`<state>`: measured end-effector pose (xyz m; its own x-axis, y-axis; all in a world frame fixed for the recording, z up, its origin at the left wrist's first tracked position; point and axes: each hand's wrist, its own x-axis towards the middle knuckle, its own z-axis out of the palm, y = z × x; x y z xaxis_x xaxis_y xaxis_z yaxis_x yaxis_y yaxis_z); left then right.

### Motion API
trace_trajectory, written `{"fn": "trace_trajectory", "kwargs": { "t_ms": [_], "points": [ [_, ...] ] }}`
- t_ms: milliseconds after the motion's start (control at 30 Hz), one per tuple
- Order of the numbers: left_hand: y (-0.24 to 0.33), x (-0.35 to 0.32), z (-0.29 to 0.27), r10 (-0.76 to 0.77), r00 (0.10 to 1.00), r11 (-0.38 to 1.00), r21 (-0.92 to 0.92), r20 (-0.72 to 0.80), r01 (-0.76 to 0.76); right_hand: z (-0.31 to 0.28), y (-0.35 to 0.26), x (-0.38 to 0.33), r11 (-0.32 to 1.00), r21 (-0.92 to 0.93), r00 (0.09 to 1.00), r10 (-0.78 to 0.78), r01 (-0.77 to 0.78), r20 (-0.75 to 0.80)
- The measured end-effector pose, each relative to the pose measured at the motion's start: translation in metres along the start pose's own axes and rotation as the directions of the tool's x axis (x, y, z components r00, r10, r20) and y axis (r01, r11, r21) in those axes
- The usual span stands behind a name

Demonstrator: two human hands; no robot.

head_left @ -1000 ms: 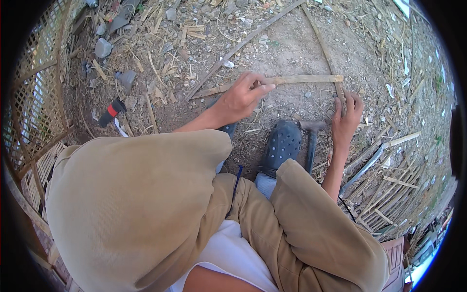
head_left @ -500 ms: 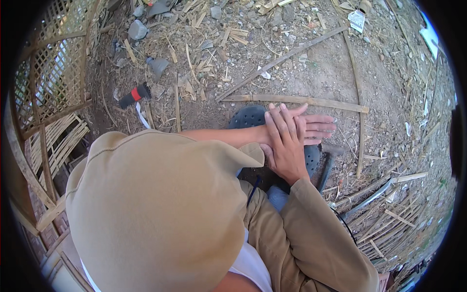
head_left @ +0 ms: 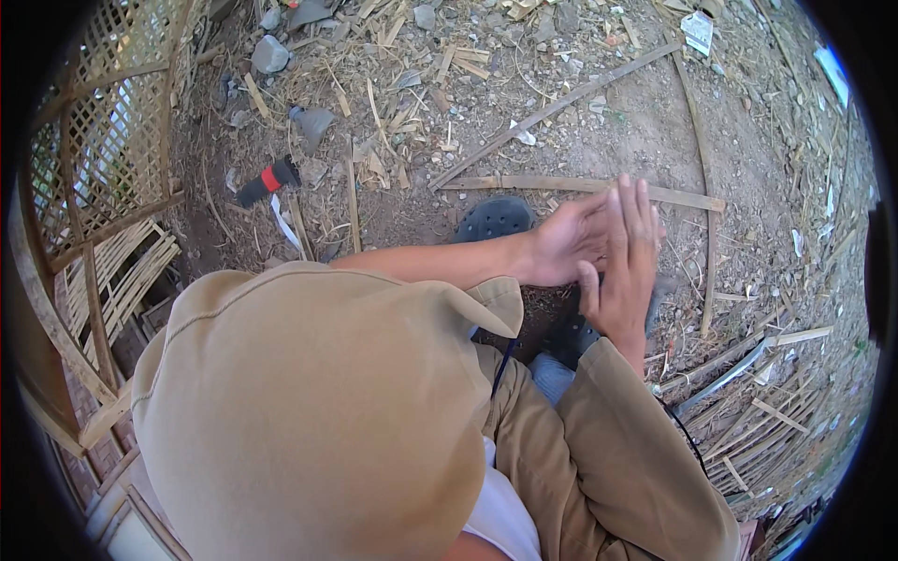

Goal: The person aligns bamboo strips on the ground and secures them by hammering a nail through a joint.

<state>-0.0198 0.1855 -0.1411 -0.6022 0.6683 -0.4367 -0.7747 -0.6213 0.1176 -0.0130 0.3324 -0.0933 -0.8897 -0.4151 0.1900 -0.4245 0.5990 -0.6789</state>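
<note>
My left hand (head_left: pixel 571 243) reaches in from the left with its palm turned toward my right hand and its fingers stretched; its fingertips are partly hidden. Against it stands my right hand (head_left: pixel 629 257), its fingers straight and close together, pointing away from me, thumb apart. The two palms meet or nearly meet at the fingers, with a gap at the heels, and nothing shows between them. Beneath them are my dark perforated clogs, the left clog (head_left: pixel 496 219) and the partly covered right clog (head_left: pixel 569 335). A flat wooden strip (head_left: pixel 524 183) lies just beyond the hands.
Other long strips, one slanting (head_left: pixel 561 107) and one upright in view (head_left: pixel 697 131), lie on the littered dirt. A black-and-red cylindrical object (head_left: pixel 267 180) is at left, near a lattice panel (head_left: pixel 117 117). A pile of thin strips (head_left: pixel 762 425) lies at right beside a long blade-like piece (head_left: pixel 725 376).
My right hand has slid off the back of my left and turned upright, palm toward it. My left hand has turned from lying flat to facing the right palm.
</note>
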Motion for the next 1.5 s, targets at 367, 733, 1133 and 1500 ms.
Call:
{"fn": "trace_trajectory", "kwargs": {
  "t_ms": [367, 733, 1133, 1500],
  "points": [
    [0.129, -0.079, -0.011, 0.116, 0.972, 0.721, 0.656, 0.204, -0.223, -0.011, 0.042, -0.030, 0.961, -0.169, 0.957, 0.176, -0.218, -0.230],
    [0.231, -0.149, -0.145, 0.884, 0.424, -0.441, 0.657, 0.198, 0.612, 0.037, 0.018, -0.064, 0.984, -0.012, 0.982, 0.180, -0.180, 0.054],
    [0.224, -0.162, -0.138, 0.899, 0.397, -0.388, 0.750, 0.182, 0.535, 0.039, 0.019, -0.063, 0.977, -0.089, 0.980, 0.198, -0.195, 0.034],
    [0.291, -0.144, -0.119, 0.972, 0.226, -0.021, 0.986, 0.059, -0.166, 0.038, 0.018, -0.062, 0.979, -0.106, 0.983, 0.179, -0.173, 0.045]
  ]
}}
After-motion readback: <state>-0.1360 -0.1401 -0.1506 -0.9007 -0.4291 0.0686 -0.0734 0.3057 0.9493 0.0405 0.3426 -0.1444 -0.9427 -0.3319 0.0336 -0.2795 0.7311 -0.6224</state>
